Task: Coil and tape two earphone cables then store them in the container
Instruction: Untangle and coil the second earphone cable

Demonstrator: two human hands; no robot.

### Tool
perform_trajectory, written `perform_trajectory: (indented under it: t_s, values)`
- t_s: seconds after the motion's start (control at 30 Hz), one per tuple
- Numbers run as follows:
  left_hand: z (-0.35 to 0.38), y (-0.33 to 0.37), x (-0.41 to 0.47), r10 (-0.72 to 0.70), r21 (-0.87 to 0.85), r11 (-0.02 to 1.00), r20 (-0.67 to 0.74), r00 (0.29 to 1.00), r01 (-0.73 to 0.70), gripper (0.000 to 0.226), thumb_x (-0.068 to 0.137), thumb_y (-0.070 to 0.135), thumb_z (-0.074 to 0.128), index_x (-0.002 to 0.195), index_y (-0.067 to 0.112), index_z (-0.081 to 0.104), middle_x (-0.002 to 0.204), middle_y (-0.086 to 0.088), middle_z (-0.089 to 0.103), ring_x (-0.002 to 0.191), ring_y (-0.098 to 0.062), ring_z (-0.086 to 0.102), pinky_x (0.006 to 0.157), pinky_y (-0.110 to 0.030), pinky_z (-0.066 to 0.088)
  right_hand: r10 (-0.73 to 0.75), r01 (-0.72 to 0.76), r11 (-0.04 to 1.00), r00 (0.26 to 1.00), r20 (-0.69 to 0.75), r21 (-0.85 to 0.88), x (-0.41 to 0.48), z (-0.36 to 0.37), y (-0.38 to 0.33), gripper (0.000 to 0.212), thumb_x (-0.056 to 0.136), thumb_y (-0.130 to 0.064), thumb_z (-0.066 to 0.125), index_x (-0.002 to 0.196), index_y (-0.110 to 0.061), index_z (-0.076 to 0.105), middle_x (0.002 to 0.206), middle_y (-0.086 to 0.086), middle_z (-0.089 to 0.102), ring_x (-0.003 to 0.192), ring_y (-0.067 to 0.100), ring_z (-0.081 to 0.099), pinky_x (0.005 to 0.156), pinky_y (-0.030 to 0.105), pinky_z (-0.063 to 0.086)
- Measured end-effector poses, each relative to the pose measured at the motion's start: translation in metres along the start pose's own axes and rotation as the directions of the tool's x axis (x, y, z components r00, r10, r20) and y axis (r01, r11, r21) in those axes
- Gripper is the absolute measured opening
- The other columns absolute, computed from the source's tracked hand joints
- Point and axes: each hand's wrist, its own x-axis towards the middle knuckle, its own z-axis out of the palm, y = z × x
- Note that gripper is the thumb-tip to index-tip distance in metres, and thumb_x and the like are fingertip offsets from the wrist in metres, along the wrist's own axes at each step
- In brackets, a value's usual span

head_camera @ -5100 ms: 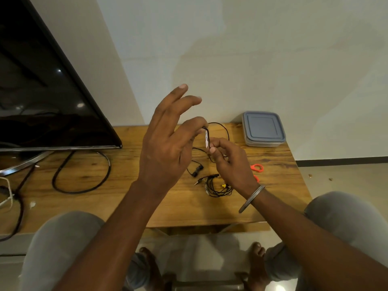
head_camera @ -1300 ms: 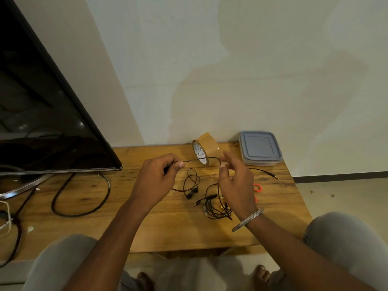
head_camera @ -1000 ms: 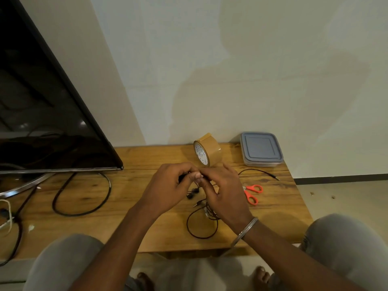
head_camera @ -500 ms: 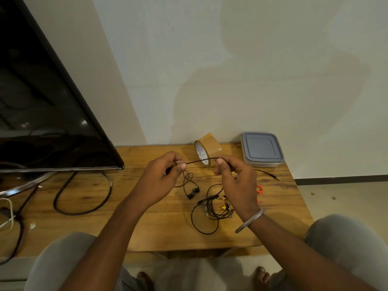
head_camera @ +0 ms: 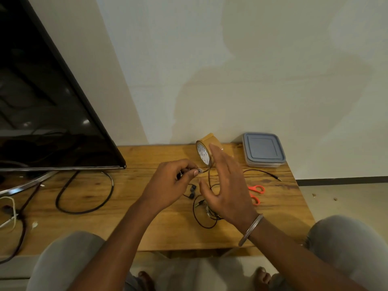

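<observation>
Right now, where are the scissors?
Head view: the orange-handled scissors lie on the wooden table's right side, partly hidden behind the right hand, nearer the person than the lidded container.

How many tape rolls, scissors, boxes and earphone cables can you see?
Tape roll: 1
Scissors: 1
Box with lid: 1
Earphone cables: 2, the held cable and the bundled cable
Total: 5
</observation>
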Motion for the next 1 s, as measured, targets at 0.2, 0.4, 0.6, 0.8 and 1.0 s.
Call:
perform_trajectory:
  t_s: [0.2, 0.4, 0.6, 0.8, 1.0]
  values:
    - [-0.001, 0.001, 0.0, 0.001, 0.003, 1.0, -0.02, 1.0, -0.001, 0.01, 0.094, 0.026, 0.065, 0.097, 0.026, 0.074, 0.085, 0.017, 0.072, 0.079, -0.003, 0.066, 0.068, -0.034, 0.055, -0.089, 0.086, 0.974, 0.996, -0.006, -0.211, 0.005, -0.003, 0.008, 0.07, 0.092, -0.04, 0.064, 0.153, -0.019, 0.034, 0.158, 0.004, 0.036, 0.147, 0.023, 0.03, 0.118, 0.055, 0.026]
    - [0.001, 0.004, -0.001, 0.003, -0.123, 0.992, 0.05, 0.999, 0.003, 0.009, 0.091, 0.021, 0.069, 0.095, 0.028, 0.073, 0.077, 0.01, 0.071, 0.067, -0.005, 0.065, 0.062, -0.025, 0.052, -0.082, 0.081, 0.995, 0.997, -0.009, -0.064, -0.001, 0.005, 0.017, 0.026, 0.097, -0.027, 0.058, 0.12, -0.021, 0.068, 0.096, -0.006, 0.071, 0.093, 0.014, 0.062, 0.113, 0.046, 0.036]
    - [-0.01, -0.004, 0.001, -0.063, -0.083, 0.995, 0.004, 0.998, 0.063, 0.011, 0.092, 0.021, 0.067, 0.093, 0.027, 0.076, 0.07, 0.006, 0.068, 0.064, -0.015, 0.062, 0.058, -0.031, 0.047, 0.097, -0.081, 0.993, 0.977, -0.19, 0.088, 0.01, -0.007, 0.021, 0.019, 0.097, -0.009, 0.059, 0.114, -0.014, 0.068, 0.101, -0.005, 0.065, 0.092, 0.007, 0.059, 0.077, 0.019, 0.047]
    - [-0.017, -0.006, 0.003, -0.067, -0.05, 0.997, -0.044, 0.997, 0.065, 0.015, 0.094, 0.022, 0.063, 0.085, 0.025, 0.075, 0.066, -0.006, 0.064, 0.063, -0.025, 0.059, 0.053, -0.031, 0.041, 0.258, -0.216, 0.958, 0.935, -0.243, 0.188, 0.011, -0.007, 0.03, 0.016, 0.1, -0.011, 0.054, 0.107, -0.016, 0.068, 0.093, -0.007, 0.06, 0.082, 0.007, 0.057, 0.066, 0.017, 0.043]
    - [-0.01, 0.0, 0.001, -0.039, -0.072, 0.997, -0.034, 0.999, 0.036, 0.015, 0.094, 0.021, 0.064, 0.085, 0.025, 0.075, 0.064, 0.002, 0.064, 0.056, -0.007, 0.052, 0.053, -0.024, 0.039, 0.182, -0.181, 0.983, 0.98, -0.082, 0.025, 0.004, -0.001, 0.018, 0.05, 0.098, -0.022, 0.051, 0.146, -0.012, 0.041, 0.144, 0.004, 0.044, 0.133, 0.016, 0.042, 0.109, 0.021, 0.035]
